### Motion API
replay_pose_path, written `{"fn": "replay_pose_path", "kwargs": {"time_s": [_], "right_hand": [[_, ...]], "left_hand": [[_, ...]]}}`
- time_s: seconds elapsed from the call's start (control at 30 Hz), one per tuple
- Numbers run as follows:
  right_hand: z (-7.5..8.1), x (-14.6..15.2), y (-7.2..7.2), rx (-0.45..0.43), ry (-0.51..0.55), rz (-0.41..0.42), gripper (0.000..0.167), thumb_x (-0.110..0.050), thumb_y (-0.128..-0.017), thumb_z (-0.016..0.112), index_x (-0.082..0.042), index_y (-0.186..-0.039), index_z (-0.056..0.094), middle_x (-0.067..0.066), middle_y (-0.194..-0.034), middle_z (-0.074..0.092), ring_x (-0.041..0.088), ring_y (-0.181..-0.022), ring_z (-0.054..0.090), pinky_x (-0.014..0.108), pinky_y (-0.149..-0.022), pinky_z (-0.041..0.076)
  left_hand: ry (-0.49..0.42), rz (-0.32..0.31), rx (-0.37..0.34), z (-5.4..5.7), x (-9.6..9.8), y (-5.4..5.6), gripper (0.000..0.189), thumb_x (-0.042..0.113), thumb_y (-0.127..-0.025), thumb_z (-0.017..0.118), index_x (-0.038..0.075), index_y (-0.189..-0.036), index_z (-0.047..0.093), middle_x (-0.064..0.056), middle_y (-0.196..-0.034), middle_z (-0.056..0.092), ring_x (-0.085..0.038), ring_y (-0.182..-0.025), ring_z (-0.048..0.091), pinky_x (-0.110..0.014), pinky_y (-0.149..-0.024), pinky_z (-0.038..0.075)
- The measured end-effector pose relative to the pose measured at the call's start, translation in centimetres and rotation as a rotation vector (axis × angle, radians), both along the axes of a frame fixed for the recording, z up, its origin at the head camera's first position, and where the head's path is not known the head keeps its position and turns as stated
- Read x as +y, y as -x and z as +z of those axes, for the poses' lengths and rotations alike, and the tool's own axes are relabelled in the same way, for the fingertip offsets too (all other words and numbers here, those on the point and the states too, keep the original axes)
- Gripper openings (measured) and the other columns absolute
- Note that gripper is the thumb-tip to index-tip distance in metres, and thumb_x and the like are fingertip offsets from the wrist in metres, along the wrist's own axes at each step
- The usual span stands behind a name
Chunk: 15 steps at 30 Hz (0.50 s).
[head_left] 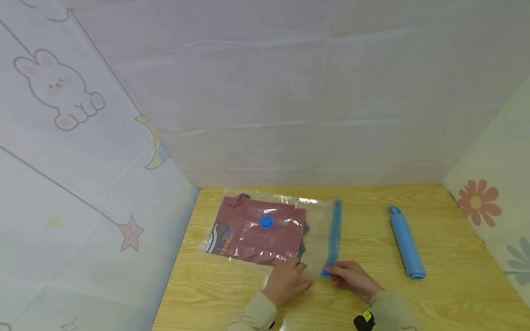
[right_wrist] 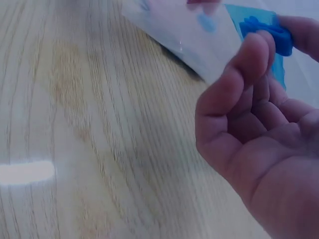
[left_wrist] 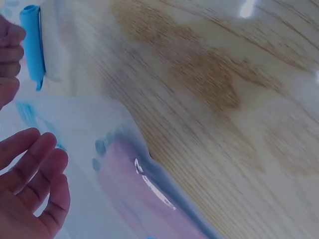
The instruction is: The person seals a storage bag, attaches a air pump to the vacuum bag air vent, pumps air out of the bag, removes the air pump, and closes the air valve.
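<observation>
The clear bag (head_left: 318,234) lay on the desk (head_left: 198,294) in front of you, with a folded dark red cloth (head_left: 265,241) inside. Your right grip (head_left: 354,276) pinched the blue slider (right_wrist: 281,41) at the near end of the bag's blue strip (head_left: 335,230). The right wrist view showed this best; in the head view your fingers hid part of it. Your left grip (head_left: 287,280) was loose, fingers softly bent, by the bag's near edge; I couldn't tell if it touched. Only the head view showed the bag's whole round cap (head_left: 267,222). The left wrist view cut off your right grip. A blue tube (head_left: 407,246) lay right of the bag.
</observation>
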State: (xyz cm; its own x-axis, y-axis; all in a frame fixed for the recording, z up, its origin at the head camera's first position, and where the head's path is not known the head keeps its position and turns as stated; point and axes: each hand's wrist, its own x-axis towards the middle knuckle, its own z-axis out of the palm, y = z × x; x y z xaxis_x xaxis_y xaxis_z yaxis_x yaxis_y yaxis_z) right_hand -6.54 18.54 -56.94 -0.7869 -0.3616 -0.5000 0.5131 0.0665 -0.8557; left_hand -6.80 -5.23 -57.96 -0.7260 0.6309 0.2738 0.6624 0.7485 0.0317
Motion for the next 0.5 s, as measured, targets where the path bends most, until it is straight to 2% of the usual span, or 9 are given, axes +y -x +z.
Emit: {"fn": "replay_pose_path", "kwargs": {"time_s": [0.23, 0.37, 0.5], "right_hand": [[0.3, -1.1, 0.3, 0.049, -0.102, 0.023, 0.029, -0.028, -0.097, 0.057, -0.010, -0.074, 0.058, -0.003, -0.069, 0.055, 0.009, -0.061, 0.049, 0.025, -0.058, 0.047], [0.7, -1.3, 0.5, 0.053, -0.169, 0.011, 0.033, -0.033, -0.096, 0.058, -0.008, -0.075, 0.059, -0.001, -0.068, 0.056, 0.010, -0.060, 0.049, 0.025, -0.057, 0.046], [0.9, -1.5, 0.6, 0.049, -0.243, -0.007, 0.036, -0.036, -0.095, 0.059, -0.007, -0.073, 0.059, -0.001, -0.065, 0.056, 0.009, -0.057, 0.050, 0.023, -0.054, 0.045]], "left_hand": [[0.036, 0.020, 0.122, 0.0, 2.0, 0.1, 0.019, 0.043, -0.082, 0.071, 0.024, -0.083, 0.071, 0.011, -0.074, 0.055, -0.004, -0.064, 0.054, -0.018, -0.057, 0.041], [0.048, 0.015, 0.182, 0.1, 2.9, 0.2, 0.017, 0.039, -0.081, 0.072, 0.025, -0.073, 0.068, 0.012, -0.068, 0.053, -0.003, -0.061, 0.053, -0.019, -0.059, 0.044], [0.084, 0.039, 0.175, 0.1, 3.9, 0.3, 0.016, 0.038, -0.081, 0.071, 0.025, -0.072, 0.069, 0.012, -0.067, 0.054, -0.005, -0.062, 0.054, -0.020, -0.061, 0.046]]}}
